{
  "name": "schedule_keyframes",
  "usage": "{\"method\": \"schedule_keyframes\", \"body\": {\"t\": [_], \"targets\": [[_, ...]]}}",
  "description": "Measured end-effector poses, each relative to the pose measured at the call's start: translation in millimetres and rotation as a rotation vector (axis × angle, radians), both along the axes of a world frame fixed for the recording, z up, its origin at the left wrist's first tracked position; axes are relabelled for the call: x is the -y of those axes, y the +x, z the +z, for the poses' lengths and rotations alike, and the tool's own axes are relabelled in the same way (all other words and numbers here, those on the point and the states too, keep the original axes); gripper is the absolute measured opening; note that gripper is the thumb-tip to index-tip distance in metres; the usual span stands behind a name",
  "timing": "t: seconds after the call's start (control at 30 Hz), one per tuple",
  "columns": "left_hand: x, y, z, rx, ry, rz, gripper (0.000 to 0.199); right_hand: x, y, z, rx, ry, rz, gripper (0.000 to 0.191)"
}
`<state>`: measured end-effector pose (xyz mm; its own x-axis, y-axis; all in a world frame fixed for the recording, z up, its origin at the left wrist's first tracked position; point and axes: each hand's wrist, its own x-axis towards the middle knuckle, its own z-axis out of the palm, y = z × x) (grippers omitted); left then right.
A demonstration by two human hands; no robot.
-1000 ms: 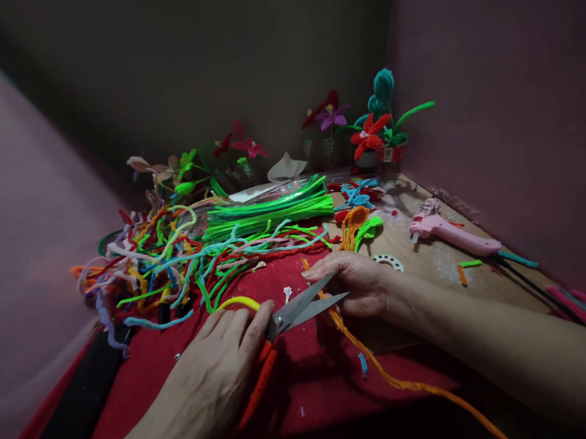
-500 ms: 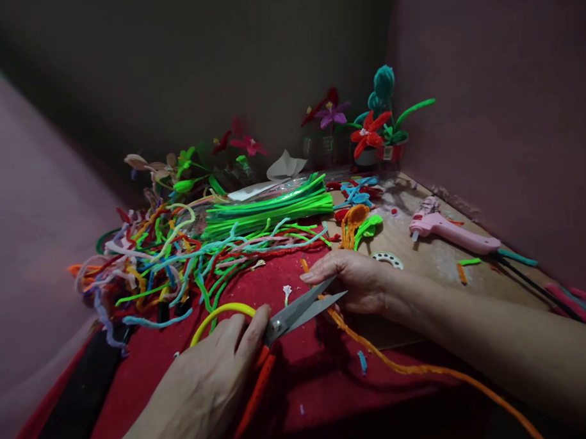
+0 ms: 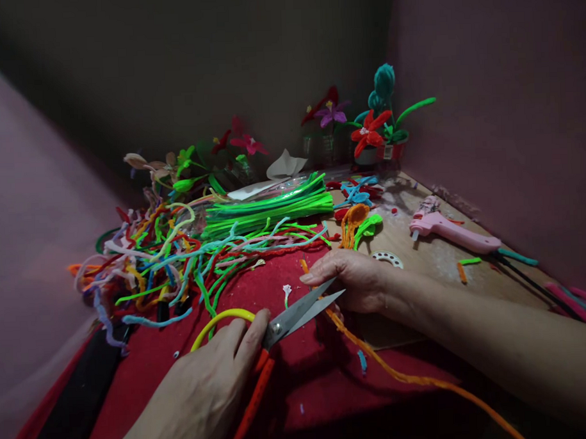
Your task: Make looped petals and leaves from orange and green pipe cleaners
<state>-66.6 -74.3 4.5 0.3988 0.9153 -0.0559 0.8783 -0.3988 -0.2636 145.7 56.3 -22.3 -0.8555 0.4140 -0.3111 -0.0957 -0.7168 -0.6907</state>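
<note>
My left hand (image 3: pixel 206 370) is closed around the handles of a pair of scissors (image 3: pixel 291 315), one loop yellow and the other orange-red. The blades stand slightly apart and point at my right hand (image 3: pixel 355 281). Between the fingers of that hand is an orange pipe cleaner (image 3: pixel 399 374), whose long end trails toward the lower right. The blade tips lie close by the fingers, near the pipe cleaner; whether they touch it I cannot tell. Below the fingertips, a small white stamen piece (image 3: pixel 286 291) with a green stem rests on the red cloth (image 3: pixel 280 399).
Tangled coloured pipe cleaners (image 3: pixel 150 250) heap at the left, beside a green bundle (image 3: pixel 273 207). Orange petal loops (image 3: pixel 354 220) lie beyond my right hand. A pink glue gun (image 3: pixel 451 230) rests on the board at right. Pipe-cleaner flowers in pots (image 3: pixel 371 137) stand at the back.
The scissor blades have closed a little. The trailing end of the orange pipe cleaner has shifted slightly left at the bottom. My right hand is almost unmoved.
</note>
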Motion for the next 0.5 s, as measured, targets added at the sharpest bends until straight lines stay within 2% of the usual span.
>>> {"method": "schedule_keyframes", "body": {"t": [0.2, 0.5], "targets": [[0.9, -1.8, 3.2, -0.007, -0.078, -0.018, 0.066, 0.4, -0.1, 0.1, 0.001, 0.002, 0.008, 0.025], [3.8, 0.2, 2.5, -0.072, -0.026, 0.005, 0.063, 0.1, -0.2, -1.1, -0.014, -0.023, 0.020, 0.023]]}}
